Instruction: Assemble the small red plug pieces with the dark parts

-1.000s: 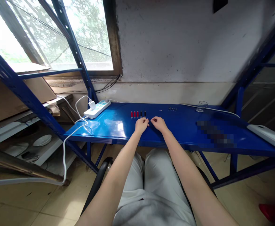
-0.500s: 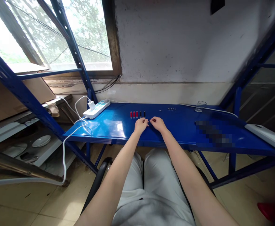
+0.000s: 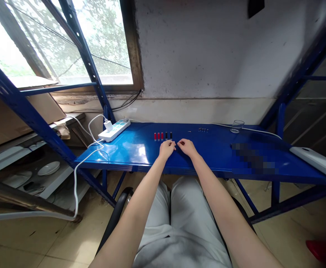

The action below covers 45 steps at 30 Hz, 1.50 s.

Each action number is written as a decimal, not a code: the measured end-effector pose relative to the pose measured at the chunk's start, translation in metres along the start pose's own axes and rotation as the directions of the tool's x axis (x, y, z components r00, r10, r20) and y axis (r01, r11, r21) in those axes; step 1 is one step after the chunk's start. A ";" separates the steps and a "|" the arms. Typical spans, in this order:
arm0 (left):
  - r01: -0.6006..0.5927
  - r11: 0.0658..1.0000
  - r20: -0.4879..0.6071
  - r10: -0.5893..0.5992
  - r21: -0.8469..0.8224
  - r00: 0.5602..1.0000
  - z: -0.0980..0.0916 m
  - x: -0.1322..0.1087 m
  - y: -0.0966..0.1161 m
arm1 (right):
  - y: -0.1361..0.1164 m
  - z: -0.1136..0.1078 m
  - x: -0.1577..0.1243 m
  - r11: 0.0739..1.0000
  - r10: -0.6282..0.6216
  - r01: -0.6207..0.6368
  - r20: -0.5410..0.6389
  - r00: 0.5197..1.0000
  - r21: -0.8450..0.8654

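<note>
Over the middle of the blue table (image 3: 140, 147), my left hand (image 3: 167, 148) and my right hand (image 3: 187, 147) are close together with a narrow gap between them. Both have their fingers curled in a pinch; whatever they hold is too small to make out. Just beyond my left hand is a row of small upright cylinders: red ones (image 3: 158, 136) on the left and two black ones (image 3: 171, 136) on the right. Farther back, to the right, lie several tiny metal pieces (image 3: 203, 130), with a single small piece (image 3: 189, 131) left of them.
A white power strip (image 3: 115, 130) with a plug and cable occupies the table's left end. On the right are a clear glass (image 3: 237, 126), a blurred dark object (image 3: 252, 158) and a white device (image 3: 316, 162). Blue posts (image 3: 93, 70) rise at both sides.
Both hands hold nearly the same place and pinched pose. The whole view has shifted very slightly; the cylinders and metal pieces stay where they were.
</note>
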<state>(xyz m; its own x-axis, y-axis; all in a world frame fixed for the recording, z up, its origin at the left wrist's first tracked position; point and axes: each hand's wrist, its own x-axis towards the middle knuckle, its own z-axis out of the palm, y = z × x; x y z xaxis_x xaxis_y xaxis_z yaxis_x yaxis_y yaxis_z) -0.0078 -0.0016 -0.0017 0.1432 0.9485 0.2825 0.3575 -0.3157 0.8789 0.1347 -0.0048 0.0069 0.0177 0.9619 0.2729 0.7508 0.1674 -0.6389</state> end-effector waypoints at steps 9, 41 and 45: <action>-0.001 0.998 -0.067 -0.004 -0.068 0.998 -0.001 -0.001 0.003 | 0.001 0.002 0.001 1.000 -0.014 0.014 -0.002 1.000 -0.025; -0.014 0.932 -0.431 -0.153 -0.361 0.889 -0.009 0.002 0.006 | -0.035 0.027 0.041 0.951 0.091 -0.095 -0.027 0.995 -0.294; -0.076 0.947 -0.391 -0.055 -0.312 0.919 -0.008 -0.003 0.014 | -0.034 0.014 0.028 0.945 -0.073 0.049 -0.062 0.995 -0.323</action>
<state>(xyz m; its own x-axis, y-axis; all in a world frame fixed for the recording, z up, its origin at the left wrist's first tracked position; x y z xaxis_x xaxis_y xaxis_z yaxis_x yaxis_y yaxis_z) -0.0104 -0.0086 0.0128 -0.2484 0.8986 0.3616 0.0393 -0.3636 0.9307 0.1003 0.0193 0.0259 0.0044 0.9319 0.3628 0.9239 0.1351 -0.3581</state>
